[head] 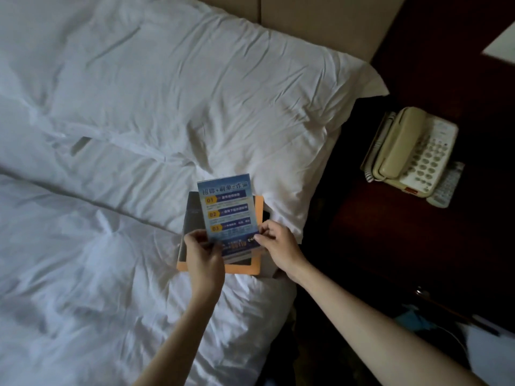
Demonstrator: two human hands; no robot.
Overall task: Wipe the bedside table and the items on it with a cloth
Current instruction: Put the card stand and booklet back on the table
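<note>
While left hand and right hand pinch blue card by lower corners, quilt spreads leftward.

The dark bedside table bears a cream telephone (remote just beside); the bed, an orange pad.

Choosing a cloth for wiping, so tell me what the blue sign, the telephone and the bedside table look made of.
Blue sign: printed paper, seemingly in a clear acrylic holder, going by the transparent rim along its top.
Telephone: cream moulded plastic, satin finish, rounded handset and keys.
Bedside table: dark reddish wood or veneer, probably varnished given a faint sheen; dim light leaves that open.
</note>
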